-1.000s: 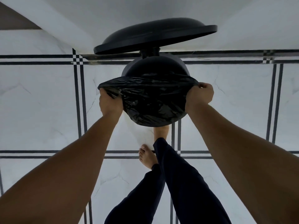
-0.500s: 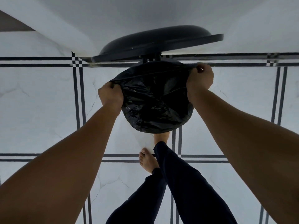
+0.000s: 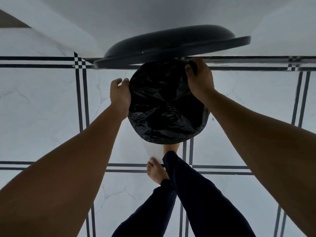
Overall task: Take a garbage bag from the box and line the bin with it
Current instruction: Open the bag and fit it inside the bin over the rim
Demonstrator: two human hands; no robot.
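Observation:
A black garbage bag (image 3: 164,106) is stretched over the mouth of the round bin and hides the bin's body. The bin's black lid (image 3: 171,41) stands raised behind it. My right hand (image 3: 200,81) curls over the far right rim, with its fingers closed on the bag's edge. My left hand (image 3: 119,94) lies against the bag's left side. Its thumb and fingers are apart and floor shows between them. The box is out of view.
White floor tiles with dark double lines (image 3: 82,103) surround the bin, and a pale wall (image 3: 153,12) rises behind the lid. My bare feet and dark trouser legs (image 3: 188,194) are just in front of the bin, with one foot (image 3: 171,147) partly under it.
Both hands carried the bag's far edge back over the bin's rear rim, so the bag now covers the whole opening. My left hand has loosened its grip on the bag.

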